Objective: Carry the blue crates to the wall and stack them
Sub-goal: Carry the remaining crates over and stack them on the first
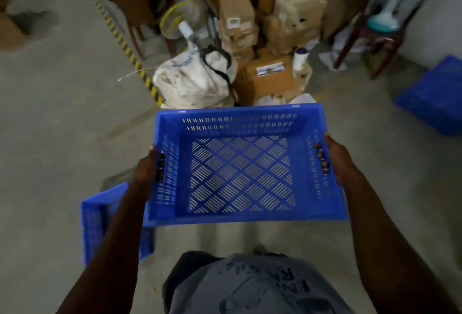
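I hold an empty blue slotted crate (240,163) level in front of my waist, above the concrete floor. My left hand (147,166) grips its left short wall, fingertips poking through the handle slot. My right hand (337,158) grips the right short wall the same way, fingers curled into the slot. A second blue crate (100,221) stands on the floor at my lower left, partly hidden behind my left forearm and the carried crate. A third blue crate (435,96) lies on the floor at the right edge, close to the white wall (435,26).
Ahead is a heap of cardboard boxes (270,76), a tied white sack (195,81) and a white bottle (300,57). A yellow-black striped strip (125,46) runs across the floor. A wooden chair (135,6) stands at the back left, a dark stool (375,39) with a fan at the right.
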`<act>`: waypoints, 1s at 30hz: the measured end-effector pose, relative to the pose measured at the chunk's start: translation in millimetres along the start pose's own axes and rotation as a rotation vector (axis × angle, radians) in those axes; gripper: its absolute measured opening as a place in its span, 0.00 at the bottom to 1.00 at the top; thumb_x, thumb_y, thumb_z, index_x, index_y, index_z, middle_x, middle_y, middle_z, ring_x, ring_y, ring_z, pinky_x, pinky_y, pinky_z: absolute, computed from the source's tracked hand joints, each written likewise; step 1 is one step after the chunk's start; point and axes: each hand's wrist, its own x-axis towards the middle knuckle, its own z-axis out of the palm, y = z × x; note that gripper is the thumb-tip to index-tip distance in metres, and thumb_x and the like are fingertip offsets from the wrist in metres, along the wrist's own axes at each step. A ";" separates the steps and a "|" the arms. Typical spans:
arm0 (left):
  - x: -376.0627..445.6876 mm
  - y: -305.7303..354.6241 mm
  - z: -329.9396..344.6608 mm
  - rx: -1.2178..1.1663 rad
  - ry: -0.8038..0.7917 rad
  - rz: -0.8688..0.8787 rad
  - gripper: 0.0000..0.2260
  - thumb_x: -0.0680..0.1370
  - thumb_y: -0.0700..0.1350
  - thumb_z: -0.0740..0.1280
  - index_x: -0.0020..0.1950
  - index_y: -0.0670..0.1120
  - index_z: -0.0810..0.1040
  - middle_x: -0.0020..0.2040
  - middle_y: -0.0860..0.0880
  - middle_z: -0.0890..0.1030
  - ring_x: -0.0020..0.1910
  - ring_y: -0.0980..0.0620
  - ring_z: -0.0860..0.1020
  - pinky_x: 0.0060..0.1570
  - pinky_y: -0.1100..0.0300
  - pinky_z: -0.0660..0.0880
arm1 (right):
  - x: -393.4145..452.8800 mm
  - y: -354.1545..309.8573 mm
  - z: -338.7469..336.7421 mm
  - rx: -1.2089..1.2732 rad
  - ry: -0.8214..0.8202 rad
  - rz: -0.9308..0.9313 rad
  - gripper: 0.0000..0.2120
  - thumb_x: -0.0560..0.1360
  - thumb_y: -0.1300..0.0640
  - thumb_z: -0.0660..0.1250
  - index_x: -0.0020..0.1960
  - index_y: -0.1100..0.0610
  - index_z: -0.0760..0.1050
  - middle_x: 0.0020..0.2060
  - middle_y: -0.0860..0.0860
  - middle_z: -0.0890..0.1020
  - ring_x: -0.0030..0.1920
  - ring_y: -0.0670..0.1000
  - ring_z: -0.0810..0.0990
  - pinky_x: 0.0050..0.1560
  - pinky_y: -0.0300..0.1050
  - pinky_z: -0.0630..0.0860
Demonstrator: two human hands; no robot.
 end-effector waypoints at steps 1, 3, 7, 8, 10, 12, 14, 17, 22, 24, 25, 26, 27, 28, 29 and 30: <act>7.1 4.6 29.1 0.002 -0.037 -0.004 0.22 0.80 0.65 0.58 0.44 0.48 0.76 0.30 0.51 0.73 0.21 0.56 0.68 0.22 0.65 0.65 | 6.7 -0.2 -25.5 0.026 0.039 0.002 0.23 0.77 0.36 0.56 0.43 0.55 0.74 0.29 0.49 0.69 0.21 0.47 0.61 0.23 0.38 0.59; 18.6 12.4 83.7 0.025 -0.111 -0.014 0.22 0.80 0.64 0.58 0.45 0.47 0.78 0.28 0.52 0.75 0.21 0.55 0.70 0.23 0.64 0.67 | 18.2 1.9 -71.7 0.064 0.118 0.015 0.22 0.78 0.37 0.55 0.42 0.54 0.73 0.29 0.50 0.68 0.22 0.47 0.61 0.23 0.38 0.59; 42.2 33.5 180.6 0.156 -0.277 -0.025 0.25 0.77 0.67 0.61 0.50 0.44 0.80 0.33 0.47 0.78 0.28 0.48 0.73 0.32 0.55 0.71 | 34.4 11.5 -147.6 0.153 0.240 0.071 0.22 0.78 0.37 0.55 0.43 0.54 0.73 0.29 0.50 0.68 0.21 0.47 0.60 0.21 0.36 0.58; 49.2 40.6 204.7 0.186 -0.319 -0.027 0.25 0.77 0.67 0.61 0.49 0.45 0.79 0.34 0.46 0.77 0.28 0.48 0.72 0.32 0.55 0.69 | 38.6 14.5 -163.8 0.188 0.273 0.089 0.22 0.78 0.36 0.55 0.43 0.54 0.73 0.29 0.50 0.68 0.20 0.46 0.60 0.21 0.36 0.58; 63.1 54.7 254.5 0.242 -0.387 -0.029 0.23 0.78 0.66 0.60 0.45 0.47 0.77 0.33 0.47 0.75 0.28 0.48 0.69 0.30 0.56 0.67 | 47.5 22.7 -192.0 0.254 0.331 0.133 0.22 0.78 0.36 0.55 0.43 0.54 0.73 0.29 0.50 0.68 0.19 0.46 0.60 0.21 0.35 0.58; 83.1 68.0 305.7 0.294 -0.431 -0.022 0.23 0.78 0.66 0.59 0.44 0.47 0.76 0.32 0.48 0.74 0.26 0.49 0.69 0.29 0.57 0.67 | 59.9 31.9 -216.2 0.318 0.390 0.159 0.22 0.78 0.35 0.55 0.43 0.54 0.73 0.29 0.50 0.69 0.19 0.46 0.61 0.21 0.35 0.58; 105.3 80.2 357.1 0.334 -0.473 -0.013 0.22 0.79 0.66 0.60 0.44 0.47 0.78 0.30 0.49 0.75 0.26 0.50 0.69 0.29 0.58 0.66 | 71.9 38.0 -235.6 0.374 0.453 0.157 0.23 0.78 0.36 0.55 0.43 0.54 0.73 0.30 0.51 0.69 0.19 0.46 0.61 0.21 0.35 0.59; 128.4 102.6 431.6 0.362 -0.569 -0.034 0.20 0.80 0.65 0.58 0.44 0.50 0.76 0.29 0.53 0.73 0.23 0.54 0.67 0.25 0.62 0.64 | 89.6 34.7 -259.1 0.455 0.551 0.183 0.23 0.77 0.36 0.56 0.43 0.55 0.73 0.29 0.51 0.69 0.18 0.45 0.61 0.21 0.34 0.58; 157.1 138.3 546.0 0.435 -0.714 -0.015 0.19 0.81 0.63 0.55 0.41 0.51 0.73 0.30 0.52 0.69 0.21 0.56 0.65 0.22 0.65 0.62 | 124.4 22.1 -307.5 0.553 0.646 0.208 0.24 0.75 0.33 0.57 0.42 0.53 0.74 0.28 0.49 0.70 0.21 0.47 0.61 0.20 0.37 0.58; 160.9 154.9 591.5 0.493 -0.735 -0.016 0.20 0.82 0.63 0.54 0.39 0.50 0.72 0.27 0.53 0.69 0.20 0.55 0.64 0.22 0.65 0.62 | 129.9 15.1 -322.3 0.602 0.677 0.226 0.23 0.74 0.33 0.57 0.43 0.53 0.74 0.27 0.48 0.71 0.22 0.47 0.62 0.20 0.36 0.59; 162.0 162.8 614.0 0.516 -0.753 -0.020 0.21 0.81 0.64 0.54 0.39 0.50 0.72 0.27 0.53 0.69 0.20 0.55 0.64 0.23 0.63 0.62 | 132.7 12.1 -330.2 0.639 0.691 0.225 0.23 0.74 0.33 0.57 0.43 0.53 0.74 0.27 0.48 0.71 0.22 0.47 0.62 0.21 0.36 0.59; 166.0 169.0 637.3 0.526 -0.772 -0.011 0.22 0.80 0.65 0.55 0.39 0.50 0.73 0.27 0.52 0.69 0.20 0.54 0.64 0.25 0.62 0.62 | 137.2 10.7 -339.7 0.675 0.704 0.216 0.23 0.75 0.34 0.57 0.43 0.53 0.74 0.27 0.47 0.71 0.21 0.46 0.63 0.21 0.36 0.59; 168.8 174.5 660.8 0.534 -0.795 0.007 0.22 0.78 0.67 0.56 0.40 0.50 0.74 0.28 0.52 0.70 0.21 0.53 0.64 0.26 0.61 0.62 | 142.7 9.1 -349.5 0.702 0.717 0.211 0.22 0.76 0.34 0.56 0.43 0.53 0.74 0.26 0.47 0.71 0.21 0.46 0.63 0.21 0.36 0.59; 172.0 178.7 684.2 0.556 -0.806 0.034 0.23 0.76 0.69 0.58 0.40 0.50 0.75 0.29 0.52 0.71 0.22 0.53 0.65 0.27 0.60 0.62 | 148.9 8.3 -360.4 0.718 0.733 0.214 0.22 0.77 0.35 0.56 0.44 0.53 0.73 0.27 0.47 0.71 0.21 0.46 0.63 0.21 0.35 0.59; 172.4 182.6 707.5 0.585 -0.816 0.052 0.23 0.74 0.70 0.59 0.40 0.51 0.75 0.30 0.52 0.71 0.22 0.53 0.65 0.27 0.60 0.62 | 155.7 6.6 -371.2 0.726 0.746 0.220 0.22 0.77 0.35 0.56 0.44 0.54 0.73 0.27 0.48 0.70 0.21 0.46 0.63 0.21 0.35 0.59; 171.6 186.1 730.3 0.607 -0.829 0.063 0.23 0.75 0.70 0.58 0.41 0.51 0.75 0.30 0.53 0.71 0.22 0.53 0.65 0.27 0.60 0.62 | 163.5 5.7 -383.0 0.728 0.757 0.228 0.22 0.77 0.35 0.56 0.44 0.54 0.73 0.28 0.48 0.70 0.21 0.46 0.63 0.21 0.36 0.60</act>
